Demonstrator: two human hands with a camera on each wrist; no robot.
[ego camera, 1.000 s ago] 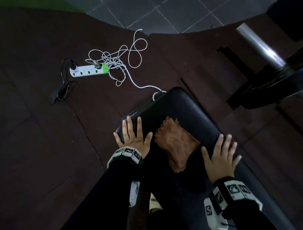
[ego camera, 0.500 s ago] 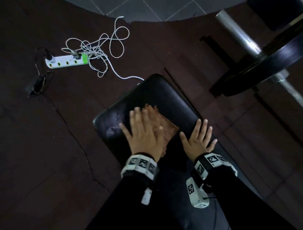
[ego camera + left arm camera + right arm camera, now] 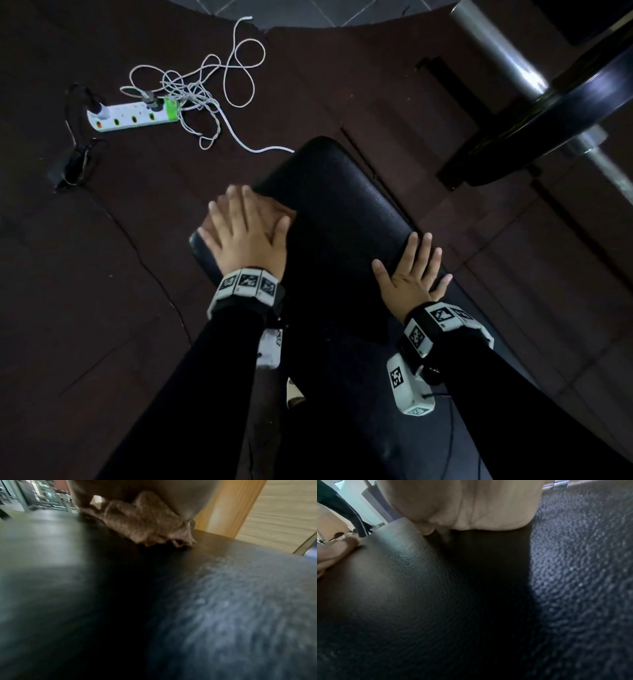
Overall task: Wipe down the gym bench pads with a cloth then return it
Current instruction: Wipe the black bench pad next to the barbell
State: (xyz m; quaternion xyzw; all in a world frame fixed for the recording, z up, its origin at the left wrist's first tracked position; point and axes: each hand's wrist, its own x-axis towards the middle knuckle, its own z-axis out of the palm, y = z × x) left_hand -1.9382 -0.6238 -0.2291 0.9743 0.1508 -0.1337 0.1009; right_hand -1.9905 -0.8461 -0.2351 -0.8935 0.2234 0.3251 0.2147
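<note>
Wiping is the step in hand, and I judge it is somewhere in the middle, because the return of the cloth is not yet begun. Taking the pad [image 3: 342, 205] as the landmark: it is lying black and long under both arms, with its rounded end pointing away from the person.

On the far left corner of the pad the left hand [image 3: 248, 233] is lying flat, with fingers straight and slightly spread, and it is pressing the cloth [image 3: 145, 524] down on the surface. In the head view the cloth is almost hidden under this hand; in the left wrist view it is showing as a brown crumpled bunch touching the pad.

On the right edge of the pad the right hand [image 3: 412, 277] is resting flat, fingers spread, holding nothing; I think it is only steadying.

For the next move, the left hand is needing to keep pressure and slide the cloth across the pad toward the right hand, so that the bare middle part is also being wiped.
</note>
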